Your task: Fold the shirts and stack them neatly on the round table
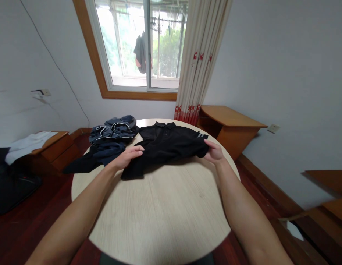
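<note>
A black polo shirt (168,143) with a buttoned collar lies on the round, pale wood table (165,213), its collar toward the window. Grey stripes mark the sleeve at its right. My left hand (131,154) pinches the shirt near its left side, where a dark flap of cloth hangs down toward me. At the right, my right hand (213,151) grips the shirt's lower corner between thumb and fingers. The near edge of the shirt looks slightly raised between both hands.
A heap of dark blue clothes (113,130) with white piping sits at the table's left, partly over the edge. Wooden desks (228,117) stand beyond on the right. A low cabinet (55,147) with white cloth and a black bag (16,187) are at the left.
</note>
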Available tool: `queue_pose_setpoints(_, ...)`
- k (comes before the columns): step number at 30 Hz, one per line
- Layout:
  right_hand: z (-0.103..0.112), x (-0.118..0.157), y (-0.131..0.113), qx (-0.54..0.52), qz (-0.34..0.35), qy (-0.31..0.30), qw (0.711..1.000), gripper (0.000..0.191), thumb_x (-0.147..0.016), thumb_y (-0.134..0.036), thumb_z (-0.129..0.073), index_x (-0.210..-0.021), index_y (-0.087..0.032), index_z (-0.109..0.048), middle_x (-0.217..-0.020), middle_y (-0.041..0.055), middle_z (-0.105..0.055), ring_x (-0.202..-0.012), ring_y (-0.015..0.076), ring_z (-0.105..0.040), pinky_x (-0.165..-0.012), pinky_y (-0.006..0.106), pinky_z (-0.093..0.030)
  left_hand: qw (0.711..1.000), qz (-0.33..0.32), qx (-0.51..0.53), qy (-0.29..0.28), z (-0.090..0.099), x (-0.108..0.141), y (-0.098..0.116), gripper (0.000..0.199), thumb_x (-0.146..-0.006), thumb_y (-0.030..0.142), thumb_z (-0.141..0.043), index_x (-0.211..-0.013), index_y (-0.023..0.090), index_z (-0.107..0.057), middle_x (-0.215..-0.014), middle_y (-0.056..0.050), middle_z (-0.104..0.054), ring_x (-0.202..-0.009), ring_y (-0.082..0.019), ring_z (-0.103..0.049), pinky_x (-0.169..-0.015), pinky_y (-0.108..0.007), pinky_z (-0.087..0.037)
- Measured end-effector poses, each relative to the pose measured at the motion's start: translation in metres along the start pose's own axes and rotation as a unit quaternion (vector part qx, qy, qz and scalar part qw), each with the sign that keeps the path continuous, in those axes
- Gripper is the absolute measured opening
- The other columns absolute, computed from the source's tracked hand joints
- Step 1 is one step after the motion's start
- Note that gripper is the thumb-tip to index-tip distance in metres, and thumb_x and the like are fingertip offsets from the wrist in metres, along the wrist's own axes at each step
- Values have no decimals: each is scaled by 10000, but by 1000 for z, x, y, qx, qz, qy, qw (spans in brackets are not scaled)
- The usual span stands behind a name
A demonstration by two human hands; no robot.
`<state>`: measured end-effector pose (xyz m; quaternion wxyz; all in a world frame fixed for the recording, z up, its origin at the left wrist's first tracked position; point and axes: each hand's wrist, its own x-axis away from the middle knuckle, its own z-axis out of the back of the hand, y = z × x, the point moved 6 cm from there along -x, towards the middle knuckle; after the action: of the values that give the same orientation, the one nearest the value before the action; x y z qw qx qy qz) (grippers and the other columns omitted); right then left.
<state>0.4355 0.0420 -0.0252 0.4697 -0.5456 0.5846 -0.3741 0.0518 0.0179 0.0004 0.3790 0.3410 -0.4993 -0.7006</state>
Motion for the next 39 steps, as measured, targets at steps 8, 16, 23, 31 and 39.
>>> queue_pose_setpoints(8, 41, 1, -7, 83, -31, -82, 993, 572, -805, -801, -594, -741, -233, -616, -811, 63, -746, -781, 233, -733, -868, 419, -580, 966, 34, 92, -238, -20, 13, 4, 566, -828, 683, -681, -1019, 151, -686, -1208, -203, -725, -1023, -322, -733, -805, -401, -583)
queue_pose_setpoints(16, 16, -34, 24, 398, -112, -75, 907, 364, -837, -484, -752, -1013, -166, -738, -1165, 144, -740, -1086, 266, -690, -983, 383, -534, 953, -87, -291, 0, -16, -31, -52, 589, -911, 644, -522, -1225, 175, -688, -1448, -149, -595, -1347, -316, -549, -1175, -487, -379)
queue_pose_setpoints(23, -11, -53, 43, 695, -144, 17, 704, 663, -977, -493, -528, -1470, -50, -493, -1489, 260, -506, -1378, 354, -500, -1118, 464, -415, 874, 7, -485, -29, -30, -29, -67, 630, -993, 567, -394, -1547, 268, -406, -1676, -97, -259, -1559, -314, -192, -1209, -673, -83)
queue_pose_setpoints(31, -4, -5, 58, 734, -74, 65, 672, 716, -1035, -579, -281, -1571, -113, -371, -1666, 145, -266, -1549, 306, -206, -1244, 512, -161, 835, 62, -545, -49, -52, -13, -59, 684, -1010, 627, -292, -1606, 291, -301, -1702, -82, -133, -1575, -340, -76, -1171, -732, -69)
queue_pose_setpoints(39, 20, 3, 40, 757, -41, 57, 650, 606, -1024, -515, -385, -1474, -129, -513, -1569, 169, -448, -1459, 299, -394, -1184, 463, -301, 832, 70, -549, -21, -81, 9, -51, 722, -997, 675, -294, -1609, 292, -304, -1699, -79, -145, -1569, -373, -77, -1170, -739, -82)
